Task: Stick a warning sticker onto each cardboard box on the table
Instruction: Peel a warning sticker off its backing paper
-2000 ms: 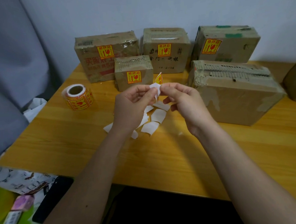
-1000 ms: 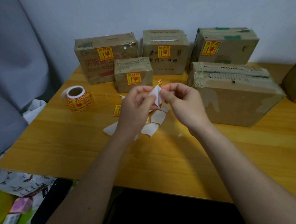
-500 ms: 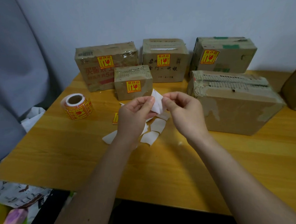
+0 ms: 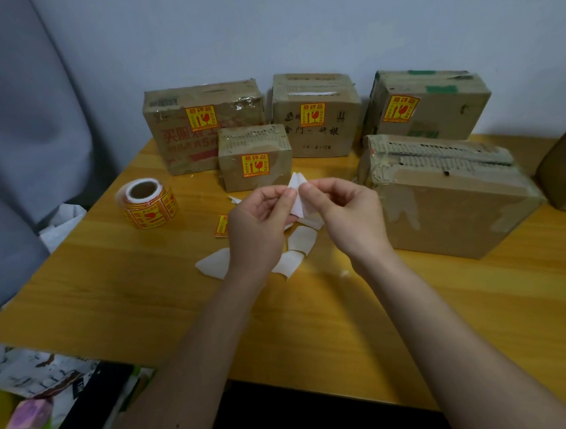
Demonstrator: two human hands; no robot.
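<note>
Fingertips of both hands meet on one white slip (image 4: 296, 197), and I read that as peeling: left hand (image 4: 259, 229) pinches one edge, right hand (image 4: 348, 217) pinches the other, thumbs and forefingers clamped tight on it so the backing can be split from the sticker. I can't tell from here whether the printed face is already free.

Just below the fingers lie spent backing pieces (image 4: 296, 240), dropped where they came off. A loose sticker (image 4: 222, 225) sits just left of the left hand, within easy reach. The sticker roll (image 4: 148, 202) stands further left, well apart.

Beyond the fingertips, four boxes show labels facing me, the small box (image 4: 255, 156) nearest. Just right of the right hand sits the large box (image 4: 446, 191), no label visible on it. I judge that one is the target, parked close for a short reach.
</note>
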